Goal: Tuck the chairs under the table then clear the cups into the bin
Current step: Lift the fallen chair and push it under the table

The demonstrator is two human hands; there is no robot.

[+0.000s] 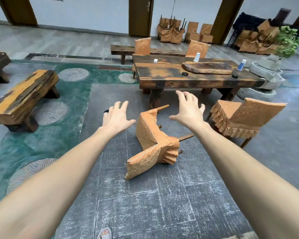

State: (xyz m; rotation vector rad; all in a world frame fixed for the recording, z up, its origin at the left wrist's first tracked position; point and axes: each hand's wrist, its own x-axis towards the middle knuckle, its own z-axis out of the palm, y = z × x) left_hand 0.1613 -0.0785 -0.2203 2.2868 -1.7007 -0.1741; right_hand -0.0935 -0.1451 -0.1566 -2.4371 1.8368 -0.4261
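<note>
An orange-covered chair (152,144) lies tipped over on the grey floor in front of the dark wooden table (188,81). My left hand (116,118) and my right hand (188,109) reach out above it with fingers spread, holding nothing and not touching it. A second orange chair (238,118) stands upright at the table's near right corner, pulled out. Two more orange chairs (142,46) (197,49) stand at the table's far side. On the table stand a white paper cup (196,57), a blue and white cup (241,65) and a small white cup (155,60).
A wooden slab (207,68) and two small dark dishes (185,73) (235,76) lie on the table. A stone mill (267,75) stands at its right end. A low wooden bench (22,99) sits to the left, another (124,49) behind the table. Stacked chairs (173,31) line the back wall.
</note>
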